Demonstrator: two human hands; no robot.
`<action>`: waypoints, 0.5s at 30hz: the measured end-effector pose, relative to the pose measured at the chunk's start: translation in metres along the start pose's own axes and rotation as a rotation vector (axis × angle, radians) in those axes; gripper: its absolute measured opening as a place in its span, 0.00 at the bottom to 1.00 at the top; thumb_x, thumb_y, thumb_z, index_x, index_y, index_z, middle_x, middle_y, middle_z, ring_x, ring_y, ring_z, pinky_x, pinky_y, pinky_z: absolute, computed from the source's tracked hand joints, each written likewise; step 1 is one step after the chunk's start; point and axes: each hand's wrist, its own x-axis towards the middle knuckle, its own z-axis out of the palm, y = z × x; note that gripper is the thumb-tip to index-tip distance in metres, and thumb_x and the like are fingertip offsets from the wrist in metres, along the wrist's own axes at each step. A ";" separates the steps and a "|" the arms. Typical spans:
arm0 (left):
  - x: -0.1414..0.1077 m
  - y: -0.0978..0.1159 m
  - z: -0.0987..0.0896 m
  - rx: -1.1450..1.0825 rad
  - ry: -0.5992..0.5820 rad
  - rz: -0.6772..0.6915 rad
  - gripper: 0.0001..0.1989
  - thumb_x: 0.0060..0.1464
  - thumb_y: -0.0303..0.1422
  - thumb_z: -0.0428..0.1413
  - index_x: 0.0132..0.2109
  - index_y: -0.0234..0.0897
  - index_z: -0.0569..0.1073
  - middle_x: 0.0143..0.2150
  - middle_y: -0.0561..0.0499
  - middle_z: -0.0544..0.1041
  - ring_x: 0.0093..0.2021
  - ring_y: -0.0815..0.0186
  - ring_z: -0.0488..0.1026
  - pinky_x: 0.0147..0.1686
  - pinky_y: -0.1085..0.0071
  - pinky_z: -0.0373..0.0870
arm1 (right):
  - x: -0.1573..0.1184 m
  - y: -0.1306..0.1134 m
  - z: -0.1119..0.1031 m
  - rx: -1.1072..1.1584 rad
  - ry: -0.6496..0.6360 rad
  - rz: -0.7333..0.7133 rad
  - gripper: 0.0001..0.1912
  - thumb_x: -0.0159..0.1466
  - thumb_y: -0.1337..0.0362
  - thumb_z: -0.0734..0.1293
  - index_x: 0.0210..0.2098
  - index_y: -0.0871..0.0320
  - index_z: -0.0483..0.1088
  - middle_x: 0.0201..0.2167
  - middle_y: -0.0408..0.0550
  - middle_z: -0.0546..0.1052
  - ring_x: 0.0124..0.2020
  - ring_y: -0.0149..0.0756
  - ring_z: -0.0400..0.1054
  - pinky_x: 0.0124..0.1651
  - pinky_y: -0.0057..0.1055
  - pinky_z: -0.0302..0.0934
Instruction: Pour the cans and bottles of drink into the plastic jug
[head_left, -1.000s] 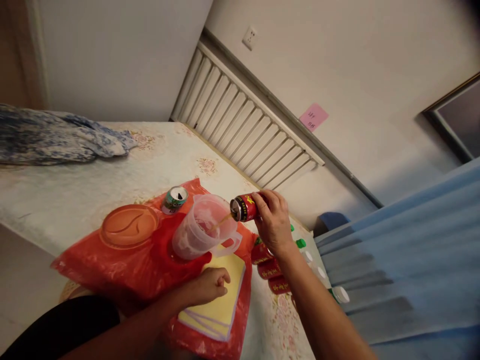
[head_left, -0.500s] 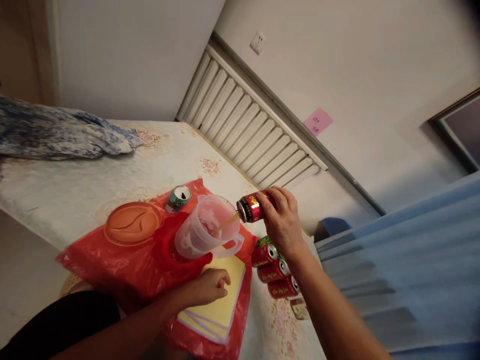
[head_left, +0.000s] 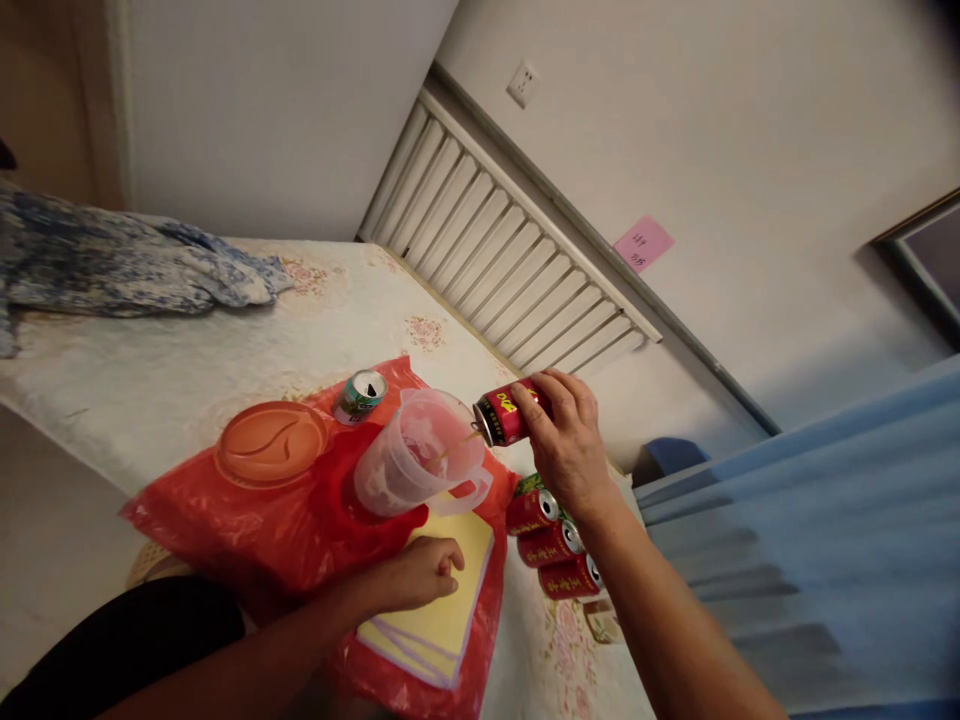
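on red plastic [head_left: 247, 525] at left, note an orange lid [head_left: 270, 445] just beside a green can [head_left: 358, 398], then a pitcher [head_left: 386, 470]. over yellow sheets [head_left: 459, 610], see the left hand [head_left: 420, 575] near the pitcher's handle, with fingers curled narrow around nothing visible. compare a stream [head_left: 455, 447] thinner than a moment earlier, perhaps indicating less left in the red can [head_left: 504, 412], tipped toward the pitcher within wrapped fingers of the right hand [head_left: 574, 440]. beneath, note three opened cans [head_left: 568, 578].
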 end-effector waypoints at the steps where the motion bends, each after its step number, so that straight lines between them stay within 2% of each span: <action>1: 0.000 0.000 0.000 0.001 0.002 0.001 0.18 0.45 0.29 0.53 0.45 0.34 0.75 0.36 0.50 0.75 0.33 0.64 0.69 0.30 0.71 0.64 | 0.000 0.000 0.000 0.009 -0.005 0.005 0.28 0.68 0.74 0.61 0.65 0.48 0.60 0.57 0.56 0.68 0.61 0.50 0.58 0.64 0.58 0.55; 7: -0.002 0.001 0.000 0.000 0.013 -0.003 0.17 0.45 0.30 0.54 0.45 0.36 0.75 0.36 0.50 0.75 0.33 0.65 0.69 0.30 0.72 0.64 | -0.002 -0.001 0.004 0.045 -0.010 0.013 0.30 0.68 0.74 0.61 0.65 0.46 0.59 0.58 0.55 0.68 0.62 0.50 0.58 0.64 0.58 0.55; 15: -0.007 0.011 -0.003 0.020 0.024 -0.014 0.16 0.45 0.28 0.54 0.44 0.35 0.75 0.36 0.50 0.75 0.35 0.64 0.70 0.32 0.72 0.65 | -0.005 -0.004 0.017 0.075 0.028 0.020 0.29 0.68 0.74 0.62 0.65 0.48 0.60 0.56 0.55 0.69 0.62 0.49 0.59 0.64 0.56 0.56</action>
